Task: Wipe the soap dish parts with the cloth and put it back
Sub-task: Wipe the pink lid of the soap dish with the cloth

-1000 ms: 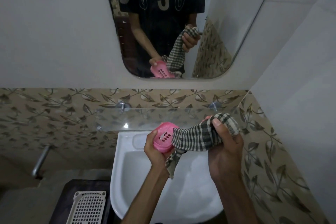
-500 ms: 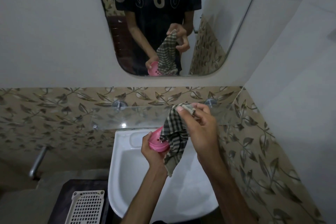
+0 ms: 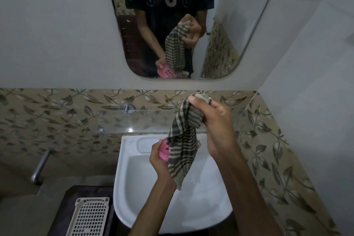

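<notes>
- Left hand (image 3: 160, 161) grips a pink soap dish part (image 3: 164, 151) over the far end of the white sink (image 3: 134, 182).
- Right hand (image 3: 214, 128) pinches the top of a checked cloth (image 3: 183, 145), held higher and to the right.
- Cloth hangs down, draping over the dish; most of the dish is hidden, so which part it is, hard to tell.
- Glass shelf (image 3: 122, 120) just past the sink; mirror (image 3: 220, 57) above.
- White plastic grid tray (image 3: 90, 216) near left.

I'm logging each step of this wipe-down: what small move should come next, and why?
Probably lower the right hand so the checked cloth bunches against the pink soap dish part in the left hand; the cloth only drapes over it above the sink.
</notes>
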